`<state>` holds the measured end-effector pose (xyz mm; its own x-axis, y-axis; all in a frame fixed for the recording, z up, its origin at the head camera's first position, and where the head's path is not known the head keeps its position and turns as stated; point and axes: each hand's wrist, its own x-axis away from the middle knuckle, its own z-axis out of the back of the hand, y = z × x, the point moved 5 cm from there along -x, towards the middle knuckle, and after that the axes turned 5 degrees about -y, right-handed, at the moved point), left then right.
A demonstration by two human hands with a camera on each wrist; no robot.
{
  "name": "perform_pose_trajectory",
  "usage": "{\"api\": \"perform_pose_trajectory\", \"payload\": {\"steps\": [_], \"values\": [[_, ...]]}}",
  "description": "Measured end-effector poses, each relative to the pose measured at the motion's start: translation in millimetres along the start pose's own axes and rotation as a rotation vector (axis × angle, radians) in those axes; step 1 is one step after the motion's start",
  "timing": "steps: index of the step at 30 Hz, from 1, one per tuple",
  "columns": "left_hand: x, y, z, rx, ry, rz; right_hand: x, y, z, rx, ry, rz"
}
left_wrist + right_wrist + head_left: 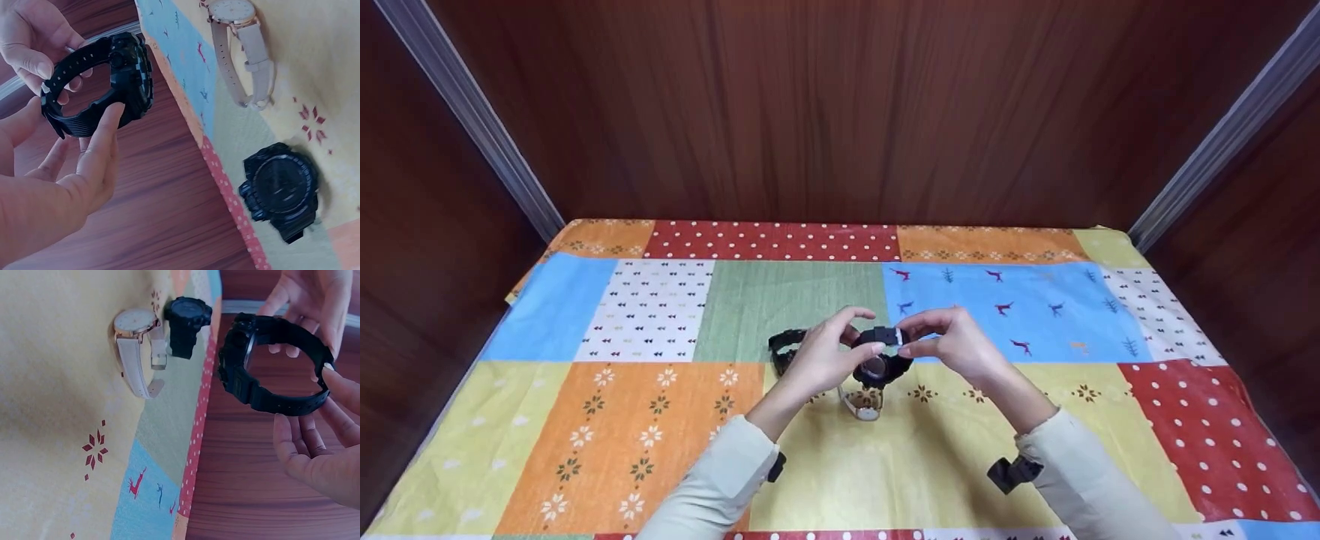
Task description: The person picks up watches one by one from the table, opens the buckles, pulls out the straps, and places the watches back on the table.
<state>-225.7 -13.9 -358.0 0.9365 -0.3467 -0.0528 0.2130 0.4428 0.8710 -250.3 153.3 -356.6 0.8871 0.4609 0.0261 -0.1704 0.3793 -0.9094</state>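
Note:
Both hands hold a chunky black wristwatch up over the table, its strap closed into a loop. My left hand grips the strap from the left, thumb near the buckle and fingers along the band in the left wrist view. From the other side, my right hand pinches the strap by the metal buckle. Below the held watch, a watch with a pale strap and white dial stands on its side. Another black watch lies left of it, partly behind the left hand in the head view.
A patchwork-print cloth covers the table. Dark wood panels rise behind it and at both sides, with metal strips at the corners. Black wrist straps sit at the sleeve cuffs.

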Motion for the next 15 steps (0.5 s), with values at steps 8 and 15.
{"api": "perform_pose_trajectory", "payload": {"steps": [8,15], "values": [[-0.6,4.2,-3.8,-0.118,0.007,-0.010,3.3,-1.4,-1.9,0.004,-0.025,0.027],[1.1,6.7,-4.2,-0.122,0.018,-0.034,3.3,0.4,-2.8,-0.020,-0.035,0.006]]}}
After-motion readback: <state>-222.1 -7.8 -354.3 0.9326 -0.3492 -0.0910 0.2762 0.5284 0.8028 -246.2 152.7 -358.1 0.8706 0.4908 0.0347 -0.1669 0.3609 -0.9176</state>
